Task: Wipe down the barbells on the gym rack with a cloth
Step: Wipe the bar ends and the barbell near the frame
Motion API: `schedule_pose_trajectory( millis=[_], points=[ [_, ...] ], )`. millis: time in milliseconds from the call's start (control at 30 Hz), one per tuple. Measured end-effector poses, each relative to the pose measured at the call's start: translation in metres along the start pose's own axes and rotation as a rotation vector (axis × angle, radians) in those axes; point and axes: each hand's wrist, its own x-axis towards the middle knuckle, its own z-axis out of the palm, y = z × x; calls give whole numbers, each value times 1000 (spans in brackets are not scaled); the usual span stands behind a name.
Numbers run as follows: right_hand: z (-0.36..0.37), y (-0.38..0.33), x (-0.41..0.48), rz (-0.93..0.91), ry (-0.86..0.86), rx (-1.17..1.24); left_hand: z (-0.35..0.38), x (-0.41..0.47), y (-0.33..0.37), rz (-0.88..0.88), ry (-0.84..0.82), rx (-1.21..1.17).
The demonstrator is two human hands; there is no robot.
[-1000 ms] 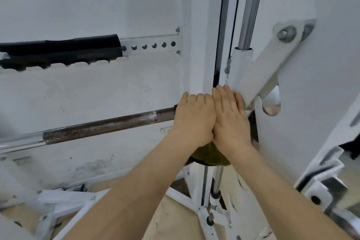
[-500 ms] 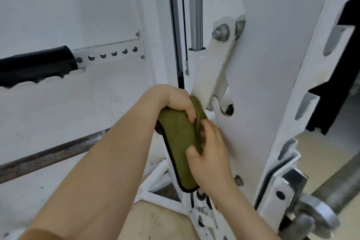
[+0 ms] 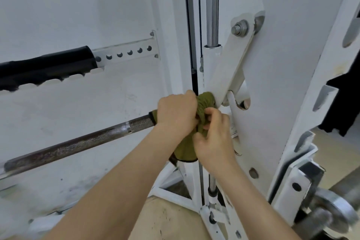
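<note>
Since the frame half a second earlier, the olive cloth [image 3: 204, 101] has changed from a flat hanging flap to a wad gathered round the barbell [image 3: 78, 145], and both hands have closed in on it. Nearest, two bare forearms rise from the lower edge. Right hand [image 3: 213, 139]: thumb and fingers curled, pinching the cloth's loose folds, apparently to take up slack so the fabric sits tight. Left hand [image 3: 176, 113]: fingers curled over cloth and bar together, just beside the right hand, a grip suited to sliding the wrap leftward along the knurled shaft. The cloth's lower end hangs below the hands. The bar runs from the left edge to the hands, where it meets the white rack upright [image 3: 272, 64] and its bolted pivot arm [image 3: 231, 60]. Lower right, a steel collar [image 3: 335, 208], blurred. Farther, against the wall: chrome guide rod [image 3: 212, 6], perforated strip [image 3: 126, 52], black padded bar [image 3: 44, 66].
</note>
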Motion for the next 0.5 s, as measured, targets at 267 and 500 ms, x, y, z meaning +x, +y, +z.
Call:
schedule_pose_trajectory(
  millis=[267, 500],
  points=[
    [-7, 5, 0, 3, 4, 30, -6, 25, 21, 81, -64, -81],
    [-1, -27, 9, -271, 180, -155, 3, -18, -32, -19, 41, -28]
  ],
)
